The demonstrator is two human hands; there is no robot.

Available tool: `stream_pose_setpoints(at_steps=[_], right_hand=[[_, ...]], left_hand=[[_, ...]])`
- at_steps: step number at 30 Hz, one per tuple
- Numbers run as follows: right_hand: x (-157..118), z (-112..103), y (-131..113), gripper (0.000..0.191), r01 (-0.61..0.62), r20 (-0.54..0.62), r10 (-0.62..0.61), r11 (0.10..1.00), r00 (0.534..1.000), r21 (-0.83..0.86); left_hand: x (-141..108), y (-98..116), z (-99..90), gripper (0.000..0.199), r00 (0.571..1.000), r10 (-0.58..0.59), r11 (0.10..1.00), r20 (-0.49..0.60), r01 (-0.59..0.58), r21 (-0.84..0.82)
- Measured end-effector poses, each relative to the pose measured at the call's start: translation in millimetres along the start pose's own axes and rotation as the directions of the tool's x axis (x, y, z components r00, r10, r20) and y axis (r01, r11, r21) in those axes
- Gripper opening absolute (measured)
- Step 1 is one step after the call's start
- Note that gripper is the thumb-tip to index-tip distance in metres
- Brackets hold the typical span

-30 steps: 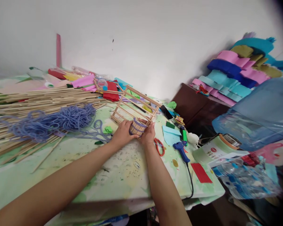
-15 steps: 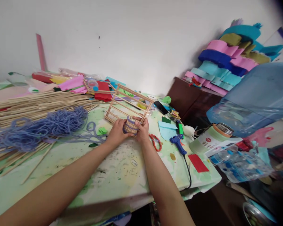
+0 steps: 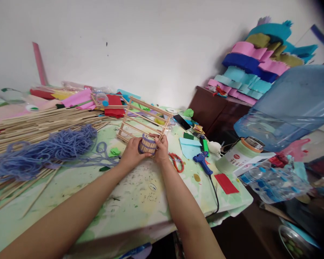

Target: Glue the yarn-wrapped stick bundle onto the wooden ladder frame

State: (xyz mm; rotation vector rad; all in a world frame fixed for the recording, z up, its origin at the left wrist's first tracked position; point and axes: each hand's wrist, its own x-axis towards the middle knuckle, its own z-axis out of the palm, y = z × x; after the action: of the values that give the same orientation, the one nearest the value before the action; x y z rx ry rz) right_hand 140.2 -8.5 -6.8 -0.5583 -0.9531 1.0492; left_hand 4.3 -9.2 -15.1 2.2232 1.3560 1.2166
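A small round basket (image 3: 147, 144) of short sticks with purple yarn bands is held between both hands over the table. My left hand (image 3: 132, 154) grips its left side, fingers wrapped round it. On the opposite side, my right hand (image 3: 161, 148) is closed on the basket, its thumb near the rim. Just behind them a wooden stick frame (image 3: 144, 119) stands at a tilt, its lower right part close to my right fingers. Orange-handled scissors (image 3: 177, 162) lie to the right of my right wrist.
Purple yarn (image 3: 51, 149) lies on a pile of sticks (image 3: 43, 120) at left. To the right are a blue glue gun (image 3: 203, 162) with its cable, a phone (image 3: 181, 122), red paper (image 3: 226, 183) and a green flask (image 3: 236, 154).
The view has turned slightly, so most things sit a little further left. Both hands keep their hold on the basket, which looks slightly more upright.
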Motion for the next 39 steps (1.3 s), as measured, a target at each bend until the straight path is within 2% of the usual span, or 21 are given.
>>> stream_pose_setpoints(at_steps=[29,39], right_hand=[[-0.8,2.5,-2.1,0.023,-0.011,-0.01,0.011,1.0,1.0,0.006],[-0.2,5.0,-2.5,0.024,-0.022,-0.023,0.023,0.999,0.999,0.042]], left_hand=[[-0.2,-1.3,1.0,0.066,1.0,-0.002,1.0,0.005,0.002,-0.004],[-0.5,1.8,-1.5,0.062,1.0,-0.006,1.0,0.007,0.006,-0.022]])
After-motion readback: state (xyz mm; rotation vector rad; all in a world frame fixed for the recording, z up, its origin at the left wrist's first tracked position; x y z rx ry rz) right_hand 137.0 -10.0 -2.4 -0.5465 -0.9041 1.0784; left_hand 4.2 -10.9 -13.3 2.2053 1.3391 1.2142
